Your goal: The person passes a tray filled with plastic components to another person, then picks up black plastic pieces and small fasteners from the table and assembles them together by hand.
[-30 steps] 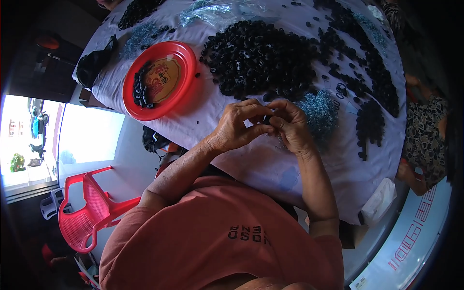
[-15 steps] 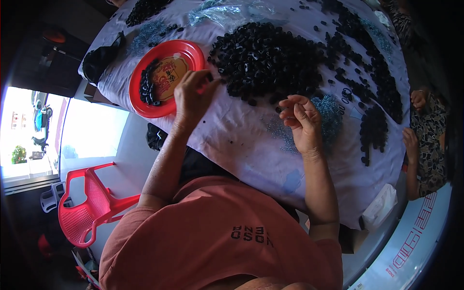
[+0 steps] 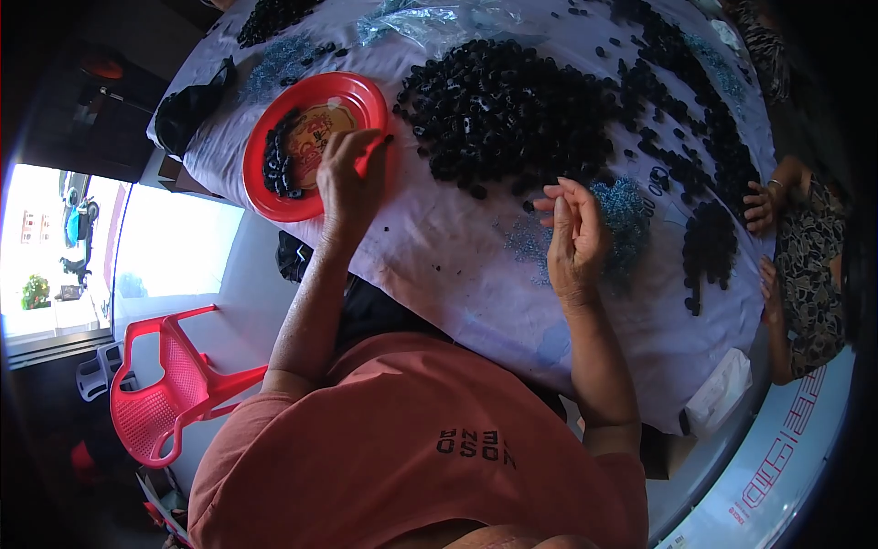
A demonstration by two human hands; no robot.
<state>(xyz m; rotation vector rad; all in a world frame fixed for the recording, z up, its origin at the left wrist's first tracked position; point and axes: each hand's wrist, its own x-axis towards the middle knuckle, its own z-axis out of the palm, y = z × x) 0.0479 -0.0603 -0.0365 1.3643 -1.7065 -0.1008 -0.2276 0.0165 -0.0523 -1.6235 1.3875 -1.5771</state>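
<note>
My left hand [image 3: 349, 188] is over the near right rim of a red plate [image 3: 252, 183], pinching a small black piece [image 3: 389, 139] at its fingertips. A cluster of black pieces [image 3: 277, 165] lies along the plate's left side. My right hand [image 3: 578, 240] is raised beside a heap of small bluish clear pieces [image 3: 624, 215], fingers bent toward the thumb. Whatever those fingers hold, if anything, is too small to make out. Just beyond both hands spreads a large pile of small round black parts [image 3: 508, 110].
Clear plastic bags [image 3: 448, 26] lie at the table's far side. A black cloth-like item [image 3: 194, 114] rests at the left corner. Across the right edge, another person's hands [image 3: 761, 209] are near more black parts [image 3: 709, 242]. A pink chair [image 3: 169, 393] stands on the floor at left.
My left hand has shifted slightly left and down, with the black piece still at its fingertips. My right hand's fingers have drawn closer together. The other person's upper hand has reached onto the table.
</note>
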